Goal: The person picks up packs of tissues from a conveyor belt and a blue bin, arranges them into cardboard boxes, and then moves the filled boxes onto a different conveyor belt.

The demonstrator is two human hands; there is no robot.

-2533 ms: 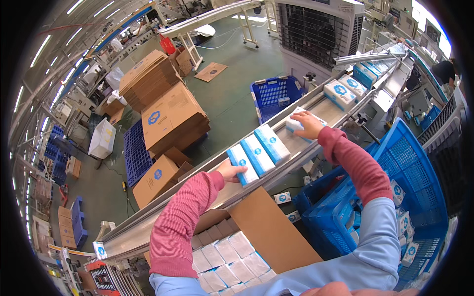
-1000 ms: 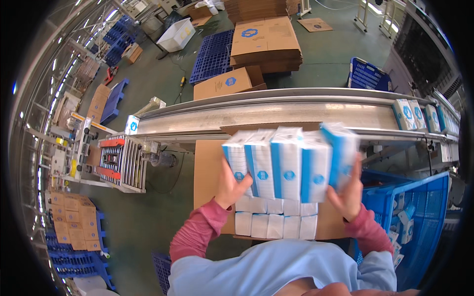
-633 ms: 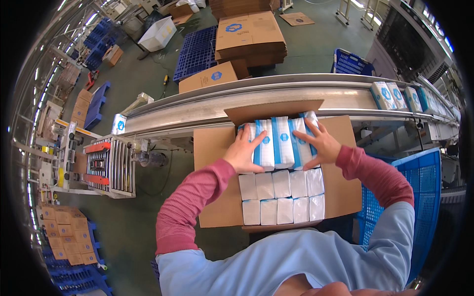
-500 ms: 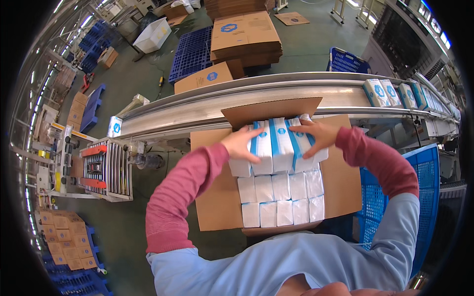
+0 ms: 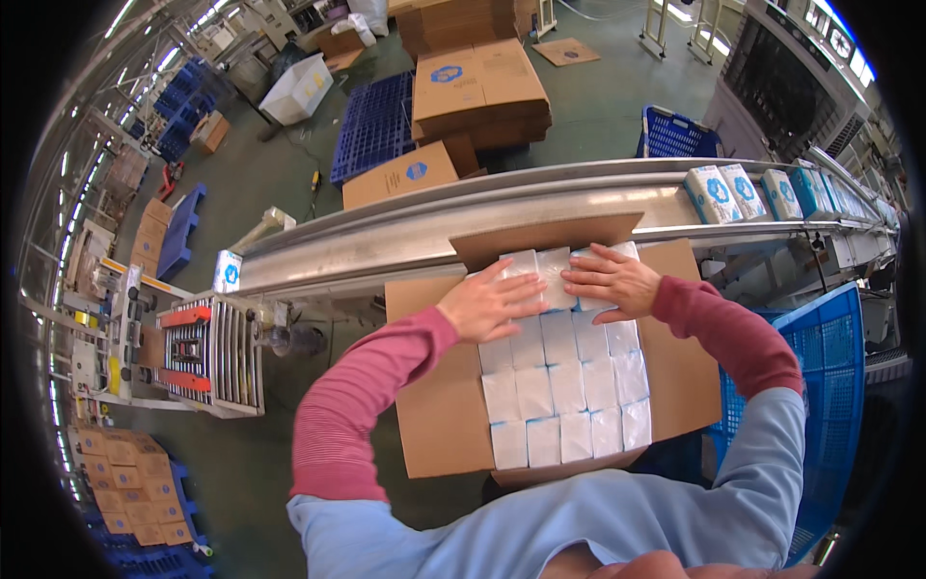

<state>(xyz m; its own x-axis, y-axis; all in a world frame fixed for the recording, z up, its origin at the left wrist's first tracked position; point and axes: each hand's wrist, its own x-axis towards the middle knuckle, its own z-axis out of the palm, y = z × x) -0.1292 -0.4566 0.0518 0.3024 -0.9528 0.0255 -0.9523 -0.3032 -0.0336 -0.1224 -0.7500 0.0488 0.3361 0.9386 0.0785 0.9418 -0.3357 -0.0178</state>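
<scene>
At the left, a flap of your cardboard box (image 5: 439,405) lies folded outward; next, your left hand (image 5: 492,301) rests open on the far row of white packs (image 5: 564,386) inside the box. Your right hand (image 5: 614,282), open too, lies flat on that row, with a blue crate (image 5: 828,357) farther right.

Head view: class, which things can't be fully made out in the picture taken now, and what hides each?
All in the head view:
Back-row packs: partly covered by the left hand and right hand.
Box: its floor is hidden under packs.
Blue crate: partly behind the right sleeve.
Far packs on the conveyor: too small and bunched to count.
Cardboard stack: cut off by the upper edge.
</scene>
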